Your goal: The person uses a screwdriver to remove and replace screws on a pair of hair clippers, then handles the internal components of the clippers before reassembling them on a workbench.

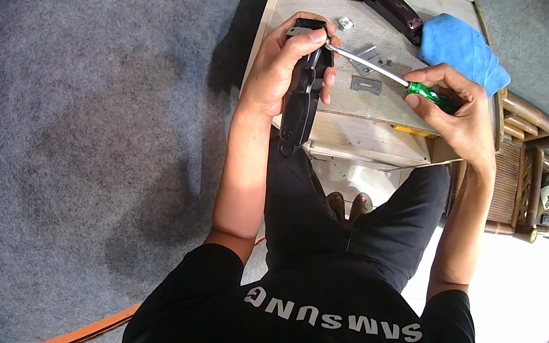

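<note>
The left hand [272, 77] wraps a black clipper [300, 107] above the near part of a pale wooden table [390, 107]; the right hand [463, 117] pinches a green-handled screwdriver [378, 70], tip at the clipper's head. White lettering [333, 320] crosses the black shirt [194, 303]. The table bears 1 slotted metal plate [366, 85], 1 other dark clipper [379, 0] and blue cloth [458, 50]. Bamboo furniture [506, 174] stands rightward.

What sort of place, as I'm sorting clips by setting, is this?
Perhaps a makeshift workspot in a home or small shop: the screwdriver, metal plates on a wooden table and bamboo-like furniture nearby suggest it.
</note>
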A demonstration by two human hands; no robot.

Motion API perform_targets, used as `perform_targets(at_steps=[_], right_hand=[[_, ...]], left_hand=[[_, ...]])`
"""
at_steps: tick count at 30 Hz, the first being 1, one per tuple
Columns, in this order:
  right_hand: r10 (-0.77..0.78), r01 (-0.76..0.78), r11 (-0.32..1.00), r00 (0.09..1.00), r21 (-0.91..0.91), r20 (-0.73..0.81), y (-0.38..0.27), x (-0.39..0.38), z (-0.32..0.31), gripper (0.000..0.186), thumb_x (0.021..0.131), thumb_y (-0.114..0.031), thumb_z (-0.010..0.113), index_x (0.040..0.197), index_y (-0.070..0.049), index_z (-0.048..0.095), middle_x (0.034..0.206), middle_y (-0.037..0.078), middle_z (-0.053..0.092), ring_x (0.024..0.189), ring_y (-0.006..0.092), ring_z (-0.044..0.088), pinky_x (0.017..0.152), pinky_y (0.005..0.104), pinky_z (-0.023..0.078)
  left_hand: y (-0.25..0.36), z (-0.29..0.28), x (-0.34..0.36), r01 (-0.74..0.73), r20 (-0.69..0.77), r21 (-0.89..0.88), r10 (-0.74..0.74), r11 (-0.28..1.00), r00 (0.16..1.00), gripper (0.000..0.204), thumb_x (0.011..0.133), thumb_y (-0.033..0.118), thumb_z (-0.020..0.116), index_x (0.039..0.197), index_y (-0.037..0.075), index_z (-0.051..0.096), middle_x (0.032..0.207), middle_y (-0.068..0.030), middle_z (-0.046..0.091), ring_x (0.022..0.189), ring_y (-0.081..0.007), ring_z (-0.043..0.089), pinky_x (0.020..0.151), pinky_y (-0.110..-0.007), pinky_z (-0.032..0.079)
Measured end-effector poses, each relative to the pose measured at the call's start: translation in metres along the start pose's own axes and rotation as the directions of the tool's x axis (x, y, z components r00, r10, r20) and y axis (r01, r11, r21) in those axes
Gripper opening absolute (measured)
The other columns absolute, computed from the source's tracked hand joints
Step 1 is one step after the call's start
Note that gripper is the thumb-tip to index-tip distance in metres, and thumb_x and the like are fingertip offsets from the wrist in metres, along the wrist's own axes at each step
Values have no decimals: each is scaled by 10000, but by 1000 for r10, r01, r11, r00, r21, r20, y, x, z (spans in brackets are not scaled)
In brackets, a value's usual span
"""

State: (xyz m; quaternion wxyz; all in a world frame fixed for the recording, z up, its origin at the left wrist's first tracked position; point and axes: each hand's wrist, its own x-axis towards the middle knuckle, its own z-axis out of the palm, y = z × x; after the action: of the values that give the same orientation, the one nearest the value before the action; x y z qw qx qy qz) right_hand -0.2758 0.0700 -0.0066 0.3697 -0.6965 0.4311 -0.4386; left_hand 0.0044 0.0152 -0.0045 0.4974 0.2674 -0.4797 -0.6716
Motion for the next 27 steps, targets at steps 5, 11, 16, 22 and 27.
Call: perform_targets(at_steps=[5,11,16,22,27], right_hand=[[20,-20,1000,1000,20,-6,1,0,-2,240,904,-65,799,1128,10,756,1018,35,759,979,89,684,917,255,526],[25,-25,999,1000,42,1,1,0,-1,239,904,-59,797,1129,10,758,1024,40,764,984,95,689,923,252,529],[21,-20,999,999,36,-24,5,0,-1,266,899,-101,834,1141,-4,778,1045,44,759,973,110,690,889,268,538],[-135,113,937,990,-332,-45,-25,1,-17,323,859,-150,868,1147,-31,784,978,71,646,916,191,628,832,324,510],[-166,152,862,986,-484,13,-57,-1,-28,319,805,-15,836,1067,8,654,989,85,645,889,224,667,793,345,542]], left_hand=[[1,0,0,15,-2,-3,-15,1000,1000,295,986,257,697,1148,23,621,920,-128,658,652,-192,687,487,-375,610],[1,1,-1,1,-14,87,1,996,1000,323,995,275,632,1173,9,589,952,-141,613,656,-202,673,462,-366,592],[1,2,-1,-4,-12,70,5,998,1000,292,1004,258,628,1173,24,586,948,-141,624,657,-187,674,470,-356,598],[2,7,0,8,-14,131,-6,991,1000,276,999,242,653,1178,45,580,918,-127,639,638,-167,668,480,-350,606],[5,10,-1,2,-26,125,1,992,1000,253,1002,231,639,1172,51,587,907,-126,644,629,-160,668,479,-337,602]])
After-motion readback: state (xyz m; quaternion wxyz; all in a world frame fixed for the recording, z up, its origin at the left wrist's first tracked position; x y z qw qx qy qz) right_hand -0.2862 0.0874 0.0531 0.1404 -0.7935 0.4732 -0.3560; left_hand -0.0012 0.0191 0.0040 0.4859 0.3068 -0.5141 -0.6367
